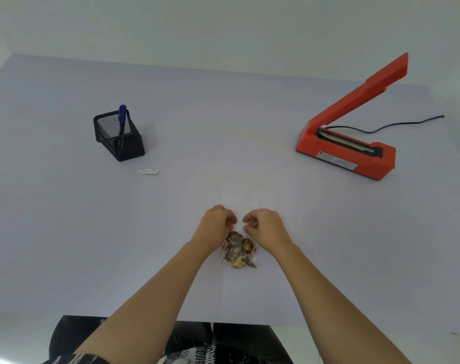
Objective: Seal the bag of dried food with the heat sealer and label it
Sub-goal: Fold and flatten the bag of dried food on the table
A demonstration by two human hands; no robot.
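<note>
A clear plastic bag of brown and yellow dried food (239,250) lies on the pale table near me. My left hand (216,224) and my right hand (263,224) rest side by side on the bag's far, clear part, fingers curled and pinching the thin plastic. The red heat sealer (347,151) stands at the right with its arm raised open. A small white label (148,171) lies flat at the left. A blue pen (122,119) stands in a black mesh holder (118,137) behind the label.
The sealer's black cord (397,124) trails off to the right. The pale table (66,232) stretches wide on both sides of the bag. Its near edge runs just in front of my patterned clothing (187,353).
</note>
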